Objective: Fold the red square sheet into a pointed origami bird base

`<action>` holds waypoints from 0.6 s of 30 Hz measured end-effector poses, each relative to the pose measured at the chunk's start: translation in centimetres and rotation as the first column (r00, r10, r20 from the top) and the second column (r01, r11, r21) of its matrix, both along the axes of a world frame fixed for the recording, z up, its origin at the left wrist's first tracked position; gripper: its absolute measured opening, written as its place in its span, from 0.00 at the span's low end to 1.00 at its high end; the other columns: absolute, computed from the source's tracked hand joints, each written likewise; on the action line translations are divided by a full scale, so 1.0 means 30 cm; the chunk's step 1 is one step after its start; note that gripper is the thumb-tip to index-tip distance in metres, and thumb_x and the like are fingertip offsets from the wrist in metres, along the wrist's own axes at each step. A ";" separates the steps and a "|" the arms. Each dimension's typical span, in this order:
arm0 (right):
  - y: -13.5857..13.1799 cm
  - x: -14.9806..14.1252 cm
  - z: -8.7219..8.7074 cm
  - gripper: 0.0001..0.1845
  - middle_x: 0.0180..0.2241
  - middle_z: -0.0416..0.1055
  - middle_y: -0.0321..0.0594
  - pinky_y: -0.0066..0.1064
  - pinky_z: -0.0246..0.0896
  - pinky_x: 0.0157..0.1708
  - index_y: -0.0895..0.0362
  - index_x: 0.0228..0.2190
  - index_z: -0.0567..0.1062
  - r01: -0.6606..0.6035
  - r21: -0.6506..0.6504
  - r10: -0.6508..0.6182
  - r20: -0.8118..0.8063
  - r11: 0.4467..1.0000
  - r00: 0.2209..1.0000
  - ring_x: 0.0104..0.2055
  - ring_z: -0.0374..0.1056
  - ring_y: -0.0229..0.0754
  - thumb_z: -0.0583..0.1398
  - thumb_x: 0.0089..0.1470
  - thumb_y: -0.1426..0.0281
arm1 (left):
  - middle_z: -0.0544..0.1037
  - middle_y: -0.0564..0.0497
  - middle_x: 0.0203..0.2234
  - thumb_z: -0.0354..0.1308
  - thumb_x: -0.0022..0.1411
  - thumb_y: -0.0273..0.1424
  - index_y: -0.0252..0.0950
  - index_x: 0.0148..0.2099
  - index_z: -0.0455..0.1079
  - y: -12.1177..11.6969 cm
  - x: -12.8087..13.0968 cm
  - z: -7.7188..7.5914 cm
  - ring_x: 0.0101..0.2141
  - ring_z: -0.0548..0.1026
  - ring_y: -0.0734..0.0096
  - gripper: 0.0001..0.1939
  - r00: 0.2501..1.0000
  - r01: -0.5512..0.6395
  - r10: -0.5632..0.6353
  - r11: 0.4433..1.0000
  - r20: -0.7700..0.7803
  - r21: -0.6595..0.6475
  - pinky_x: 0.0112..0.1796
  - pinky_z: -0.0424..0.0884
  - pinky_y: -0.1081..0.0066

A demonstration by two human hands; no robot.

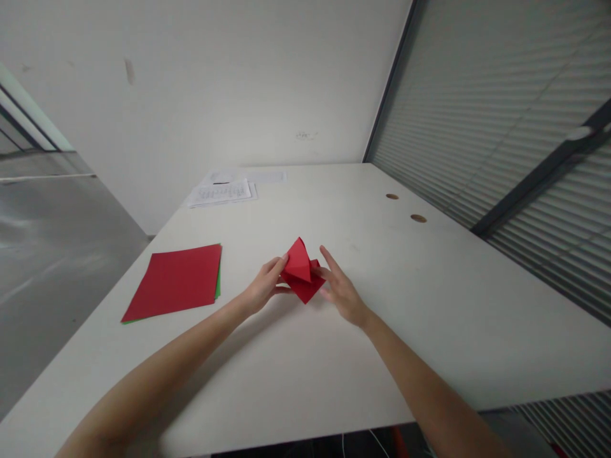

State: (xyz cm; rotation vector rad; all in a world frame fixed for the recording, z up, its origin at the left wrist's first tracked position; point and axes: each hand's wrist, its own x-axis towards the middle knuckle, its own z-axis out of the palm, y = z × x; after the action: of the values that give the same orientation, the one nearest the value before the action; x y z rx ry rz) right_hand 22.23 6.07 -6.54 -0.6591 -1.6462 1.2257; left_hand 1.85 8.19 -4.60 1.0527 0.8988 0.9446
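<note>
A folded piece of red paper [300, 264] is held up a little above the white table, with a raised pointed flap and a lower corner pointing towards me. My left hand [265, 284] pinches its left side, thumb on top and fingers underneath. On the other side, my right hand [344, 294] has its fingers spread; the index finger points up, away from the paper. Another right finger reaches into the fold at the paper's right edge, and its tip is partly hidden. The right thumb is close to the lower edge.
To the left lies a stack of red sheets [179, 280] with green edges showing beneath. Printed papers [222, 192] with a dark pen-like item rest at the table's far left. Two round holes [419, 218] are in the table [382, 356] near the blinds [477, 114] at right.
</note>
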 end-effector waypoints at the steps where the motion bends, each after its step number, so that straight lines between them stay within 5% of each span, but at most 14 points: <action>1: -0.001 -0.002 -0.004 0.44 0.55 0.69 0.45 0.48 0.57 0.58 0.47 0.67 0.44 0.031 0.057 -0.034 0.057 0.998 0.998 0.57 0.65 0.48 0.60 0.57 0.62 | 0.76 0.43 0.38 0.57 0.57 0.56 0.34 0.45 0.70 0.002 -0.002 -0.003 0.37 0.76 0.59 0.30 1.000 0.025 -0.024 0.999 0.019 -0.030 0.38 0.74 0.61; 5: 0.005 -0.015 -0.027 0.40 0.47 0.74 0.47 0.46 0.64 0.53 0.50 0.65 0.50 0.211 0.129 -0.228 0.140 0.969 0.964 0.50 0.70 0.47 0.61 0.56 0.66 | 0.76 0.40 0.42 0.55 0.57 0.58 0.35 0.49 0.71 0.006 -0.004 -0.020 0.39 0.76 0.56 0.32 0.998 0.066 -0.063 0.993 0.028 -0.095 0.38 0.74 0.59; 11: 0.024 -0.024 -0.042 0.21 0.40 0.75 0.41 0.38 0.69 0.42 0.50 0.48 0.63 0.372 -0.034 -0.372 0.013 0.927 0.928 0.41 0.74 0.44 0.63 0.55 0.65 | 0.74 0.47 0.41 0.62 0.57 0.50 0.39 0.43 0.69 -0.006 0.002 -0.013 0.39 0.73 0.65 0.21 0.982 0.105 -0.090 0.991 0.168 -0.084 0.39 0.73 0.63; 18: 0.016 -0.024 -0.011 0.33 0.33 0.75 0.37 0.39 0.69 0.41 0.48 0.55 0.56 0.323 -0.131 -0.335 -0.079 0.937 0.939 0.38 0.74 0.44 0.65 0.52 0.63 | 0.75 0.42 0.46 0.59 0.61 0.49 0.38 0.49 0.70 -0.012 0.009 -0.009 0.44 0.73 0.59 0.23 0.962 0.161 -0.120 0.975 0.243 -0.156 0.46 0.72 0.56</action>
State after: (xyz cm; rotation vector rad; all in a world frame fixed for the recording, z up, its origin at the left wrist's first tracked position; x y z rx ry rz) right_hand 21.50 6.56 -6.86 -0.8928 -1.3238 1.0944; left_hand 2.12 7.82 -4.86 0.8256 0.6884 0.8336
